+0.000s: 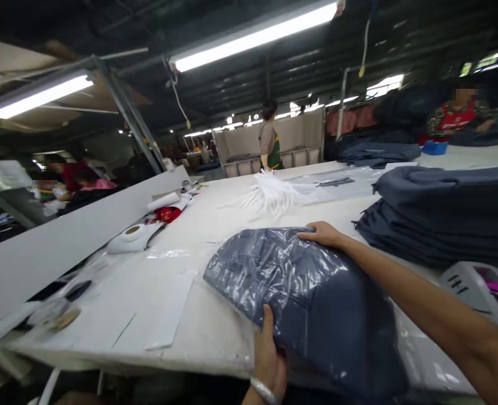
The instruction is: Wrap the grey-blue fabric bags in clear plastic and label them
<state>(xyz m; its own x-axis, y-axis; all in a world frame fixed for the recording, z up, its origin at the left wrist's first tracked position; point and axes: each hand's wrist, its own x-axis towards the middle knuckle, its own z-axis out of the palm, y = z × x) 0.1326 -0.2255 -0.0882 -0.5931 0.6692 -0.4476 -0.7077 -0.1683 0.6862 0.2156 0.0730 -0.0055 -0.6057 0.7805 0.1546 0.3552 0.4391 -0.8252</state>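
Observation:
A dark blue folded garment in a clear plastic bag (299, 287) lies across the front edge of the white table, its near part hanging toward me. My left hand (270, 351), with a silvery bracelet at the wrist, grips the bag's near left edge; the thumb is on top and the fingers are hidden beneath. At the far edge my right hand (322, 233) holds the bag, with fingers lying over the plastic and a thumb I cannot make out. The plastic is wrinkled and shiny over the cloth.
A tall stack of dark blue garments (447, 219) stands at the right, near a grey-white device (476, 289). White cords (270, 194) are heaped farther back. A tape roll (133, 230) and loose plastic lie left, beside a low white partition (84, 242). Co-workers stand beyond.

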